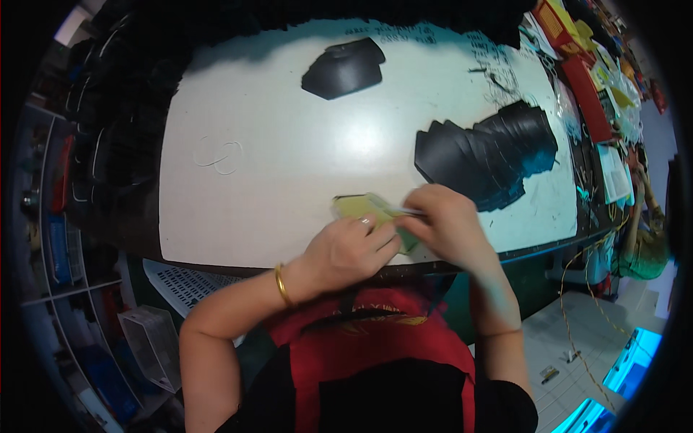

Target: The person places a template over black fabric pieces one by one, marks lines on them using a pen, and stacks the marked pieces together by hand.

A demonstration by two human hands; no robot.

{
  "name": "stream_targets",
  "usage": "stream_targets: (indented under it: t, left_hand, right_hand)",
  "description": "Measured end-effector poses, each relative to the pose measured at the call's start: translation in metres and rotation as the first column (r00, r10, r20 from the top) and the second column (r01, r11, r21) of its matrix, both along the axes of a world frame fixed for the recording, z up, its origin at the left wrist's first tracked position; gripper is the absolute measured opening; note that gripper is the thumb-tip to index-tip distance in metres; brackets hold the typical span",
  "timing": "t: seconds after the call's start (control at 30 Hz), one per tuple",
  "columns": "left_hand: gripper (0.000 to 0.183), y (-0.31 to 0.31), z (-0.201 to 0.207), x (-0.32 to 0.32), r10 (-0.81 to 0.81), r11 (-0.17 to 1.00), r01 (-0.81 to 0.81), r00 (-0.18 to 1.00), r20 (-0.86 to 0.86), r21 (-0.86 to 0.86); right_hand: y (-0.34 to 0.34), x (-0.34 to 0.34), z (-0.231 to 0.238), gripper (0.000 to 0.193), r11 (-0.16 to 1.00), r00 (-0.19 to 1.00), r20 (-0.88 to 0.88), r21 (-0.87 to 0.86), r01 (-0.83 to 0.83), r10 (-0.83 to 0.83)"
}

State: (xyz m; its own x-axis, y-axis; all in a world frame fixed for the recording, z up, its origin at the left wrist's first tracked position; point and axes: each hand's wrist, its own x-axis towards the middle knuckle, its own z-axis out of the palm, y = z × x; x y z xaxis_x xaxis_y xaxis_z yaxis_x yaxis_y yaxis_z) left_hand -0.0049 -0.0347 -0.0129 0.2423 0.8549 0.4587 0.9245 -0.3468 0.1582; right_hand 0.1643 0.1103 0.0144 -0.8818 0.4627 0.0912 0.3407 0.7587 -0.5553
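At the table's near edge lies a flat yellow-green piece (351, 206) with a dark edge, partly hidden under my hands. My left hand (350, 249), its fingers curled together, grips this piece from the near side. In my right hand (449, 222) a slim pale stick-like tool (410, 211) is pinched, its far end over the piece; motion blur hides what kind it is. Right of the hands, a fanned row of black angular sheet pieces (476, 155) overlaps on the white table board (267, 195). A smaller stack of black pieces (344, 68) sits farther back.
Two thin pale thread loops (225, 157) lie on the left of the board. Red and yellow boxes (588, 97) and papers crowd the right edge. Dark hanging items border the left. Below stand a white slotted basket (189, 283) and a clear bin (151, 346). Another person (642, 245) is at far right.
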Motion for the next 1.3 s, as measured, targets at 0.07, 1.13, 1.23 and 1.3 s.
stream_targets:
  t: [0.07, 1.13, 1.23, 1.3]
  left_hand:
    - [0.021, 0.028, 0.001, -0.031, -0.037, 0.997, 0.036, 0.999, 0.015, 0.061]
    - [0.027, -0.048, -0.004, -0.007, 0.244, 0.969, -0.225, 0.934, 0.261, -0.100]
    - [0.032, -0.045, 0.006, -0.006, 0.252, 0.961, -0.224, 0.951, 0.178, -0.164]
    - [0.037, -0.042, 0.014, -0.003, 0.256, 0.941, -0.235, 0.965, 0.055, -0.245]
  right_hand:
    - [0.019, 0.015, 0.003, 0.016, 0.968, 0.958, -0.135, -0.060, 0.245, -0.251]
    - [-0.009, -0.014, -0.022, 0.017, 0.984, 0.999, -0.023, -0.173, 0.031, -0.036]
    - [-0.006, -0.006, -0.008, 0.022, 0.954, 0.992, 0.063, -0.273, 0.122, -0.109]
    - [-0.006, 0.001, -0.009, 0.026, 0.908, 0.977, 0.128, -0.363, 0.207, -0.171]
